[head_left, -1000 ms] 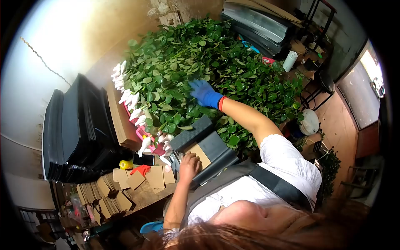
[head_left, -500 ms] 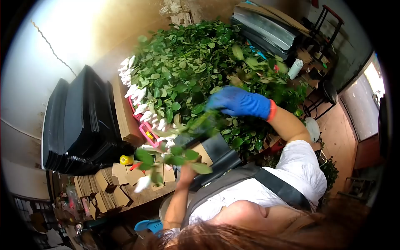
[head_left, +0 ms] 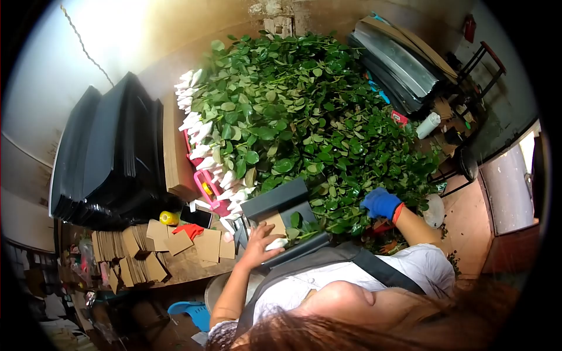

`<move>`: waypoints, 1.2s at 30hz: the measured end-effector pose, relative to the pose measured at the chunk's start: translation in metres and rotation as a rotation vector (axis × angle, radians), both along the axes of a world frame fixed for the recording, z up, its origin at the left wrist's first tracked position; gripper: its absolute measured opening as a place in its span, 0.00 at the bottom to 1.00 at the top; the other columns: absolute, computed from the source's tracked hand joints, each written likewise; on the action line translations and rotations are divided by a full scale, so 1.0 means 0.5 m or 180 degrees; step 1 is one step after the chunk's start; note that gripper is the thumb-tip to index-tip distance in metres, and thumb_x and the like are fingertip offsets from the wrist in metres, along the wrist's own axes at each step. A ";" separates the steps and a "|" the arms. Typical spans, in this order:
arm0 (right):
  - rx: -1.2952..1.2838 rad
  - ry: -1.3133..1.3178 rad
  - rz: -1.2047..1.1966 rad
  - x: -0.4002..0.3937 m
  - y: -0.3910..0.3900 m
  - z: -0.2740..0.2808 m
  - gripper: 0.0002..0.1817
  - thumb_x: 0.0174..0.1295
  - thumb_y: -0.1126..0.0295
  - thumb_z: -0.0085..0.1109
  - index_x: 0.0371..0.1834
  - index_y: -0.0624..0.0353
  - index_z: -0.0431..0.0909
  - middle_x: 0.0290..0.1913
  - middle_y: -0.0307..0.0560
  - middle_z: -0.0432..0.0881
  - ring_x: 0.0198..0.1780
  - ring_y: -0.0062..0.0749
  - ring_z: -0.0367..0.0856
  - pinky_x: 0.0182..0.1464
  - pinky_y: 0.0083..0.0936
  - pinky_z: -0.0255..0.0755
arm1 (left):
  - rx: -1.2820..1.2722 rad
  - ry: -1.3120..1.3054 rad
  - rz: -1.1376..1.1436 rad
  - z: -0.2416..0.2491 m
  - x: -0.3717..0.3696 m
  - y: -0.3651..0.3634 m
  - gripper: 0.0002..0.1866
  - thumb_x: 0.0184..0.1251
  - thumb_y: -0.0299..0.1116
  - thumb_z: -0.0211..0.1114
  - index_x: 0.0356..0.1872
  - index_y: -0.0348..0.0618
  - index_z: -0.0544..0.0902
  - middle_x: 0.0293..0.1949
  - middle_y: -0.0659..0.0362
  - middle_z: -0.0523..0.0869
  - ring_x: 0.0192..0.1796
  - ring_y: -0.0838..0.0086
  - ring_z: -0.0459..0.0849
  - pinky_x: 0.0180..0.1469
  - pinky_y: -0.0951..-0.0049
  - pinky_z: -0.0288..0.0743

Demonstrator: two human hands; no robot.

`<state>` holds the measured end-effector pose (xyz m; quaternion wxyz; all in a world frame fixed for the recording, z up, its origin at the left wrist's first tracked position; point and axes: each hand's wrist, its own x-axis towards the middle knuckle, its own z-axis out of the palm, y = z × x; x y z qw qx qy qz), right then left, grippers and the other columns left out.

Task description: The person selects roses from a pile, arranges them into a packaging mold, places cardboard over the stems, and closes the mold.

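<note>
Lettering, labels, numbers, signs — none can be read here.

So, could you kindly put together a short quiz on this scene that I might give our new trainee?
1. What covers the person's right hand?
2. In the picture, which side of the large heap of green leafy stems shows the row of white tips? A, right; B, left; C, both.
3. True or false: the bare left hand is balled into a fist.

Key:
1. A blue fabric glove with an orange-red cuff.
2. B, left.
3. False; it is spread open.
</note>
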<state>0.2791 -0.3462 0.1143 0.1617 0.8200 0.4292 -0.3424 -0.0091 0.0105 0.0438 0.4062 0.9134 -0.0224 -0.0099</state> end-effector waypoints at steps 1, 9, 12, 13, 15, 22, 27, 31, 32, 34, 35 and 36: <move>-0.0078 0.0060 0.0086 0.005 0.013 0.041 0.20 0.52 0.57 0.67 0.50 0.40 0.87 0.49 0.47 0.88 0.52 0.44 0.86 0.55 0.43 0.78 | 0.0036 0.0102 -0.0051 0.005 0.000 0.000 0.23 0.59 0.49 0.74 0.57 0.62 0.87 0.69 0.49 0.73 0.76 0.46 0.61 0.76 0.39 0.46; 0.3345 -0.0653 0.0051 0.286 0.455 0.160 0.27 0.65 0.58 0.58 0.68 0.52 0.74 0.60 0.55 0.81 0.57 0.50 0.81 0.61 0.42 0.75 | 0.0390 0.0139 -0.0276 0.010 0.017 -0.005 0.17 0.63 0.47 0.71 0.53 0.60 0.89 0.69 0.46 0.70 0.74 0.42 0.59 0.74 0.47 0.56; 0.3855 -0.2093 0.0328 0.386 0.605 0.033 0.27 0.63 0.55 0.59 0.65 0.50 0.74 0.55 0.59 0.82 0.53 0.51 0.83 0.53 0.44 0.77 | 0.0359 0.0105 -0.0299 -0.006 0.020 -0.003 0.17 0.61 0.46 0.73 0.51 0.59 0.89 0.69 0.46 0.70 0.74 0.42 0.59 0.74 0.46 0.57; 0.3370 -0.2138 0.0191 0.392 0.634 -0.002 0.25 0.63 0.56 0.59 0.63 0.50 0.76 0.54 0.58 0.82 0.53 0.51 0.83 0.53 0.45 0.77 | 0.0359 0.0105 -0.0287 -0.007 0.020 -0.002 0.17 0.61 0.46 0.73 0.50 0.59 0.90 0.69 0.46 0.70 0.74 0.42 0.60 0.74 0.46 0.57; 0.2550 -0.2010 -0.0169 0.373 0.656 -0.010 0.20 0.63 0.57 0.59 0.56 0.51 0.80 0.53 0.56 0.82 0.52 0.50 0.83 0.52 0.45 0.77 | 0.0353 0.0113 -0.0238 -0.005 0.018 0.005 0.16 0.59 0.46 0.74 0.48 0.58 0.90 0.68 0.47 0.71 0.74 0.42 0.60 0.73 0.45 0.57; 0.1112 -0.1483 -0.0095 0.182 0.487 -0.053 0.16 0.62 0.55 0.60 0.46 0.52 0.84 0.54 0.50 0.80 0.51 0.46 0.82 0.44 0.45 0.75 | 0.0156 0.0141 -0.0099 0.006 0.021 0.000 0.16 0.56 0.45 0.75 0.46 0.58 0.91 0.68 0.48 0.71 0.75 0.44 0.59 0.74 0.43 0.54; 0.2024 -0.1234 -0.0251 0.142 0.403 0.010 0.23 0.64 0.49 0.55 0.56 0.49 0.81 0.57 0.53 0.81 0.48 0.47 0.84 0.51 0.43 0.77 | 0.0143 0.0191 0.0003 0.012 0.019 -0.004 0.15 0.58 0.45 0.75 0.46 0.58 0.91 0.67 0.49 0.72 0.75 0.44 0.59 0.75 0.43 0.53; 0.2562 -0.0990 -0.0296 0.157 0.422 0.176 0.20 0.64 0.57 0.57 0.59 0.47 0.79 0.51 0.47 0.84 0.44 0.45 0.85 0.48 0.40 0.78 | 0.0210 0.0115 0.0003 0.006 0.018 -0.007 0.14 0.57 0.44 0.75 0.45 0.57 0.91 0.67 0.48 0.72 0.74 0.44 0.60 0.75 0.45 0.55; 0.3244 -0.1620 -0.0104 0.173 0.448 0.181 0.18 0.63 0.61 0.60 0.56 0.48 0.81 0.47 0.46 0.86 0.42 0.47 0.85 0.44 0.39 0.80 | 0.0216 0.0075 -0.0013 0.006 0.019 -0.008 0.14 0.57 0.44 0.75 0.45 0.57 0.91 0.67 0.48 0.72 0.74 0.44 0.61 0.75 0.46 0.56; 0.3699 -0.2573 0.0218 0.252 0.503 0.150 0.19 0.60 0.67 0.61 0.56 0.51 0.80 0.54 0.44 0.82 0.52 0.44 0.81 0.55 0.40 0.76 | 0.0263 0.0042 -0.0043 0.014 0.019 -0.010 0.14 0.57 0.43 0.75 0.45 0.57 0.91 0.67 0.48 0.72 0.74 0.44 0.61 0.74 0.47 0.57; 0.3212 -0.2693 0.0296 0.301 0.526 0.116 0.18 0.61 0.67 0.61 0.55 0.51 0.80 0.55 0.44 0.82 0.54 0.44 0.80 0.57 0.40 0.74 | 0.0292 0.0019 -0.0043 0.018 0.021 -0.010 0.14 0.57 0.43 0.76 0.44 0.56 0.92 0.67 0.48 0.72 0.73 0.44 0.62 0.74 0.48 0.57; 0.2726 -0.2790 0.0374 0.337 0.549 0.091 0.17 0.61 0.67 0.60 0.54 0.51 0.80 0.56 0.43 0.81 0.55 0.43 0.79 0.59 0.41 0.73 | 0.0295 -0.0016 -0.0069 0.017 0.022 -0.011 0.15 0.57 0.44 0.76 0.45 0.57 0.91 0.67 0.48 0.72 0.73 0.43 0.62 0.73 0.48 0.59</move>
